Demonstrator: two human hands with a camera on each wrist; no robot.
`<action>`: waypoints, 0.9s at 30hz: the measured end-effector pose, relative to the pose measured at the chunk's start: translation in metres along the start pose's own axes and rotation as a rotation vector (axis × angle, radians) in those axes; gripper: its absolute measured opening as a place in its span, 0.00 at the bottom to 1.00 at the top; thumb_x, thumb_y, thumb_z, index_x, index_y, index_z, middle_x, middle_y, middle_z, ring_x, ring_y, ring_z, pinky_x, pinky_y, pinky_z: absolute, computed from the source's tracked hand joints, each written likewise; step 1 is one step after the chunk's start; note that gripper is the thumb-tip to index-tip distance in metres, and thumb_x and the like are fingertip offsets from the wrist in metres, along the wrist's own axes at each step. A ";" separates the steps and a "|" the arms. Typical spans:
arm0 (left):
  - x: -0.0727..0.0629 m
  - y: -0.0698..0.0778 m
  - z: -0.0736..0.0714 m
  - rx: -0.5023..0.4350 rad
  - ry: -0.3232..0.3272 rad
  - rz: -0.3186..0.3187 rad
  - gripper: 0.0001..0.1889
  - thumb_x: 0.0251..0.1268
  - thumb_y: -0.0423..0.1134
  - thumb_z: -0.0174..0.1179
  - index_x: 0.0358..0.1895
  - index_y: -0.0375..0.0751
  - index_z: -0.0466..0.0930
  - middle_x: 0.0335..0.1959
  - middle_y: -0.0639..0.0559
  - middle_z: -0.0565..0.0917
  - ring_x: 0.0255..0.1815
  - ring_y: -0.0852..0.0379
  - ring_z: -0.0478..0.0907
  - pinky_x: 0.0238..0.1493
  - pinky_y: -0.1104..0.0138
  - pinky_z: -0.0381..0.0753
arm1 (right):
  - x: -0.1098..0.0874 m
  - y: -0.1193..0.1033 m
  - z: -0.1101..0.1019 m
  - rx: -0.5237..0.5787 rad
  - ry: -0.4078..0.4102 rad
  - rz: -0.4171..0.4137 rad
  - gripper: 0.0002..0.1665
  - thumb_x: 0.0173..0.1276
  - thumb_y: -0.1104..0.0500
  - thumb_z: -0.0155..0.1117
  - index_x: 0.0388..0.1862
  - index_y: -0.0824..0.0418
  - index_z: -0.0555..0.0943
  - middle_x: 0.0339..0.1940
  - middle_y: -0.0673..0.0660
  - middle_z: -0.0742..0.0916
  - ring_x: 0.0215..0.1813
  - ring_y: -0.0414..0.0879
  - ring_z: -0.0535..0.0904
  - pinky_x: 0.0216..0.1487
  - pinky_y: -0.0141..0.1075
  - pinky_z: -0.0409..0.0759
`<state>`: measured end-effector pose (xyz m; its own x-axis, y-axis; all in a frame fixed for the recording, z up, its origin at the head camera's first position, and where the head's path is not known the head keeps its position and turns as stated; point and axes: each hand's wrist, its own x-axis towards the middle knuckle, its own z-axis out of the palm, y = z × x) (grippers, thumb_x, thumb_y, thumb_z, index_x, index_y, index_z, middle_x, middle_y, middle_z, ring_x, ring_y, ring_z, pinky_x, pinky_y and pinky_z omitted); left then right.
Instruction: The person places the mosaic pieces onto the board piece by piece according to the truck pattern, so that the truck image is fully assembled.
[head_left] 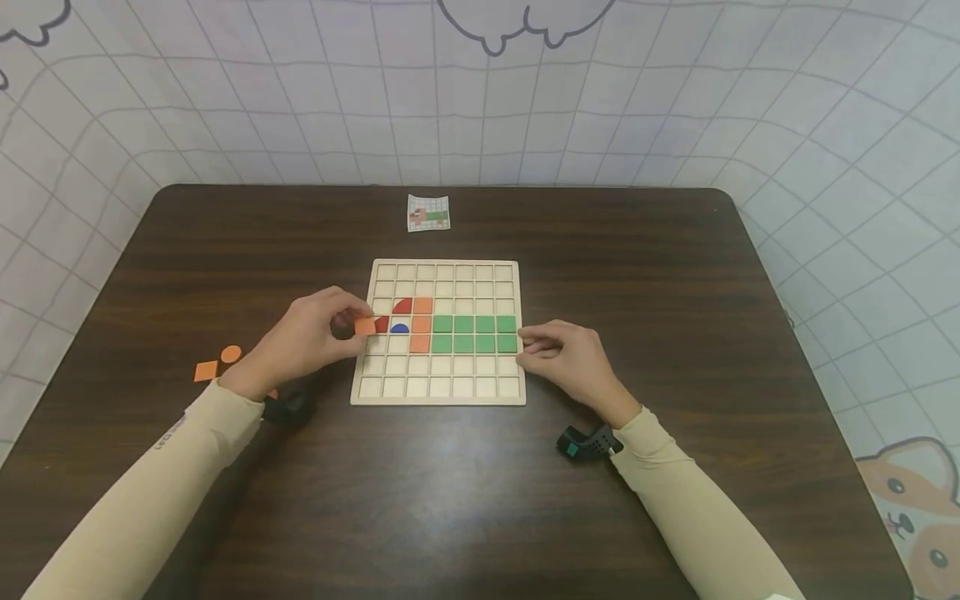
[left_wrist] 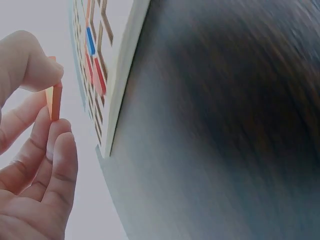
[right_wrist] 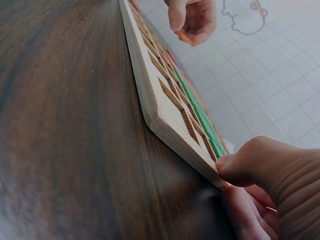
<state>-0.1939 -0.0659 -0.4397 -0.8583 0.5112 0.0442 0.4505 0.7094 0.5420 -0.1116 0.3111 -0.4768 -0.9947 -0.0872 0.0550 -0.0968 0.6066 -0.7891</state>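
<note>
My left hand (head_left: 311, 333) pinches an orange square tile (left_wrist: 56, 104) between thumb and fingertips, raised over the left edge of the pale wooden grid board (head_left: 438, 398). Under my left fingertips, a red quarter-round tile (head_left: 382, 324) lies partly covered. A second red quarter-round tile (head_left: 403, 306) and a blue half-round tile (head_left: 400, 328) sit in cells nearby. Three orange squares (head_left: 422, 324) form a column, and two rows of green squares (head_left: 464, 333) run right from it. At the board's right edge, my right hand (head_left: 570, 358) grips the rim, thumb on top.
Left of the board lie a loose orange square (head_left: 206, 371) and an orange round tile (head_left: 231, 354); another orange piece (head_left: 273, 394) is mostly hidden by my left wrist. Behind the board, a small pattern card (head_left: 428, 213) rests on the dark wooden table (head_left: 600, 242).
</note>
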 end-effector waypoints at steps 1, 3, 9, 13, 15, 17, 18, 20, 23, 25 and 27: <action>0.000 0.001 0.001 0.001 -0.004 0.002 0.17 0.58 0.37 0.72 0.52 0.44 0.85 0.49 0.50 0.85 0.45 0.53 0.80 0.50 0.57 0.82 | 0.000 0.000 0.000 0.000 0.002 0.000 0.19 0.62 0.57 0.75 0.53 0.56 0.90 0.42 0.53 0.91 0.40 0.41 0.90 0.44 0.30 0.88; 0.001 0.005 0.002 -0.003 -0.015 0.003 0.18 0.59 0.38 0.73 0.53 0.44 0.85 0.49 0.50 0.85 0.46 0.52 0.81 0.50 0.56 0.83 | 0.000 0.000 -0.001 -0.003 0.005 0.000 0.19 0.62 0.57 0.75 0.53 0.56 0.90 0.42 0.53 0.91 0.40 0.41 0.90 0.44 0.30 0.88; 0.004 0.011 0.005 -0.022 -0.057 0.026 0.19 0.59 0.39 0.74 0.54 0.43 0.85 0.48 0.48 0.85 0.45 0.51 0.80 0.47 0.58 0.82 | -0.001 0.000 -0.002 0.002 -0.002 0.006 0.19 0.62 0.57 0.75 0.53 0.56 0.90 0.42 0.54 0.91 0.41 0.43 0.91 0.44 0.31 0.88; 0.006 0.014 0.010 -0.019 -0.078 0.047 0.18 0.58 0.36 0.71 0.53 0.43 0.85 0.46 0.50 0.84 0.43 0.52 0.79 0.42 0.63 0.79 | -0.001 -0.001 -0.002 0.005 -0.005 0.005 0.19 0.63 0.57 0.75 0.54 0.56 0.90 0.43 0.54 0.91 0.41 0.44 0.91 0.45 0.31 0.88; 0.007 0.015 0.012 -0.018 -0.088 0.054 0.18 0.57 0.35 0.70 0.52 0.43 0.86 0.46 0.50 0.84 0.42 0.53 0.78 0.41 0.63 0.78 | -0.001 -0.002 -0.002 0.004 -0.006 0.006 0.19 0.63 0.57 0.75 0.54 0.56 0.89 0.43 0.54 0.91 0.41 0.44 0.91 0.45 0.32 0.88; 0.007 0.016 0.014 -0.018 -0.102 0.060 0.18 0.57 0.34 0.70 0.52 0.44 0.86 0.47 0.51 0.85 0.43 0.53 0.78 0.43 0.62 0.78 | -0.001 -0.002 -0.002 0.002 -0.009 0.009 0.19 0.63 0.57 0.74 0.54 0.56 0.89 0.43 0.54 0.91 0.41 0.43 0.91 0.45 0.32 0.88; 0.007 0.016 0.015 -0.022 -0.109 0.065 0.18 0.57 0.34 0.70 0.53 0.44 0.86 0.47 0.51 0.85 0.43 0.53 0.78 0.45 0.62 0.79 | -0.001 -0.002 -0.002 0.000 -0.010 0.012 0.19 0.63 0.57 0.74 0.54 0.55 0.89 0.42 0.54 0.91 0.41 0.43 0.91 0.45 0.32 0.88; 0.008 0.017 0.017 -0.023 -0.125 0.072 0.18 0.57 0.34 0.70 0.53 0.44 0.86 0.48 0.50 0.85 0.44 0.53 0.78 0.47 0.60 0.79 | 0.000 -0.002 -0.001 -0.004 -0.013 0.018 0.19 0.63 0.56 0.74 0.54 0.55 0.89 0.42 0.53 0.91 0.41 0.42 0.91 0.45 0.32 0.88; 0.009 0.020 0.018 -0.011 -0.146 0.080 0.18 0.57 0.34 0.69 0.54 0.43 0.87 0.50 0.50 0.86 0.45 0.53 0.78 0.49 0.59 0.79 | 0.000 -0.001 -0.001 -0.006 -0.017 0.022 0.19 0.63 0.56 0.73 0.53 0.55 0.90 0.42 0.52 0.91 0.40 0.41 0.91 0.45 0.32 0.88; 0.010 0.020 0.019 0.000 -0.153 0.077 0.19 0.58 0.35 0.68 0.54 0.43 0.87 0.50 0.50 0.87 0.45 0.53 0.78 0.50 0.59 0.79 | 0.000 -0.001 -0.002 -0.005 -0.018 0.024 0.19 0.63 0.55 0.73 0.53 0.54 0.90 0.41 0.51 0.91 0.40 0.41 0.90 0.45 0.32 0.88; 0.011 0.021 0.019 0.005 -0.155 0.074 0.19 0.58 0.35 0.67 0.55 0.43 0.88 0.50 0.50 0.87 0.45 0.53 0.78 0.50 0.59 0.79 | 0.000 -0.001 -0.003 -0.004 -0.020 0.020 0.19 0.63 0.55 0.73 0.54 0.54 0.90 0.42 0.51 0.91 0.40 0.41 0.90 0.45 0.32 0.88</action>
<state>-0.1891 -0.0361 -0.4436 -0.7744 0.6310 -0.0463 0.5129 0.6689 0.5381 -0.1113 0.3123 -0.4740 -0.9955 -0.0907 0.0267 -0.0769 0.6120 -0.7871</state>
